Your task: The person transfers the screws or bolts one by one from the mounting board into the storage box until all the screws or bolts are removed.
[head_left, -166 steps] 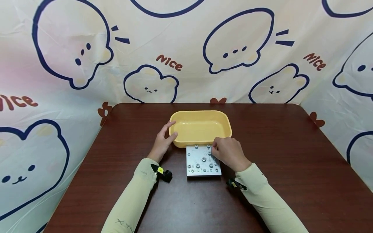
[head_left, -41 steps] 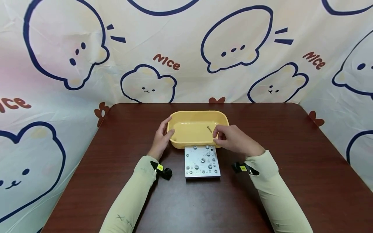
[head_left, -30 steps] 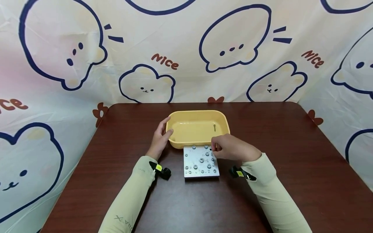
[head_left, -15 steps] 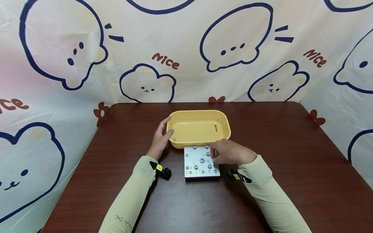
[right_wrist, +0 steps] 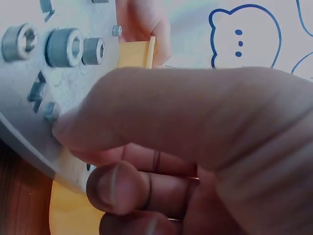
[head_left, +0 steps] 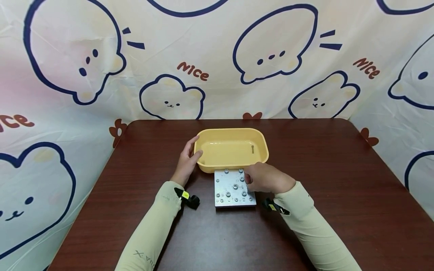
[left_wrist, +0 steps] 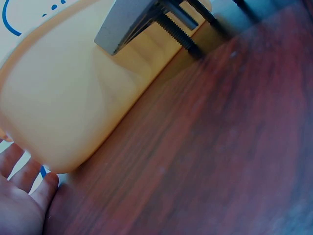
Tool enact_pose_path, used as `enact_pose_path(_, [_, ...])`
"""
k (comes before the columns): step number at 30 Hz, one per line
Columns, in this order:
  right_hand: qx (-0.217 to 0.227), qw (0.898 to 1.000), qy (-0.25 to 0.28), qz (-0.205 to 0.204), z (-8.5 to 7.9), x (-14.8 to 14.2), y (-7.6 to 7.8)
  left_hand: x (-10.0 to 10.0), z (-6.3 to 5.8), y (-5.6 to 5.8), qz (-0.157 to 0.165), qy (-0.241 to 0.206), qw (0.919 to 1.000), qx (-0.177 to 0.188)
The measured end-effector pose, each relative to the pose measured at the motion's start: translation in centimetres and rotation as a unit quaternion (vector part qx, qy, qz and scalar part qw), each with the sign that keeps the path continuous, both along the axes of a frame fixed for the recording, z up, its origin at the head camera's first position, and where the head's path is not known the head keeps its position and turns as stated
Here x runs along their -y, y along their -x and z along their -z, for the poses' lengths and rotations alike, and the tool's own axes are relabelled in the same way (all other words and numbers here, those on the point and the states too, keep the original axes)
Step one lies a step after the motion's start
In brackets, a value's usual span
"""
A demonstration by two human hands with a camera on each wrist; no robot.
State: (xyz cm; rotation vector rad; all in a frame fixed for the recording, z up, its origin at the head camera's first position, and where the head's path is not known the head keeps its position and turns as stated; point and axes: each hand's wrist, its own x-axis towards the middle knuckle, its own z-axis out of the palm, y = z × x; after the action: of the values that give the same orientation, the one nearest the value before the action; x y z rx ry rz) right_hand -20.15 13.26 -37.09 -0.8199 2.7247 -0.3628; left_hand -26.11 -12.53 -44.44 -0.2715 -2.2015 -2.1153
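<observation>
A silver metal plate (head_left: 225, 188) bears several socket head screws (right_wrist: 66, 47) of different sizes, their shanks sticking out underneath in the left wrist view. At its right edge my right hand (head_left: 269, 177) has thumb and forefinger closed at a small screw (right_wrist: 52, 111); the other fingers are curled. The thumb hides most of what is pinched. Behind the plate stands a yellow plastic tray (head_left: 207, 166), with one loose screw (head_left: 252, 149) lying inside at the right. My left hand (head_left: 184, 162) holds the tray's left end, thumb over the rim and fingers along the outside.
All this stands on a dark brown wooden table (head_left: 152, 143). A cloth printed with cartoon bears (head_left: 173, 98) hangs behind and beside the table. The plate's far edge overlaps the tray's near wall in the head view.
A screw has appeared in the tray and shifted slightly right. My right hand has moved from over the tray back to the plate's right edge. The left hand keeps its hold.
</observation>
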Motion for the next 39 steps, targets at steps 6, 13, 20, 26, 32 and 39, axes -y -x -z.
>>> enact_pose_path(6, [-0.008,1.000,-0.009,0.009,-0.1,0.3,-0.3,-0.1,-0.2,-0.1,-0.002,0.005,1.0000,-0.001])
enact_pose_path(13, [-0.009,1.000,-0.018,0.023,-0.3,0.6,-0.5,-0.1,-0.1,0.0,-0.002,-0.002,1.0000,0.008])
enact_pose_path(20, [-0.019,0.999,-0.022,0.022,-0.5,0.6,-0.6,-0.1,-0.1,-0.1,-0.002,0.000,0.9999,0.011])
enact_pose_path(26, [-0.012,0.999,-0.029,0.024,-0.8,0.3,-0.5,-0.1,-0.1,-0.1,0.004,-0.015,0.9999,-0.003])
enact_pose_path(32, [0.012,0.999,-0.030,0.040,-1.0,0.1,-0.4,0.2,1.1,0.9,0.003,-0.022,0.9997,-0.007])
enact_pose_path(39, [0.015,0.999,-0.007,0.043,-0.7,0.1,-0.2,0.2,2.3,1.5,-0.008,-0.012,0.9998,-0.012])
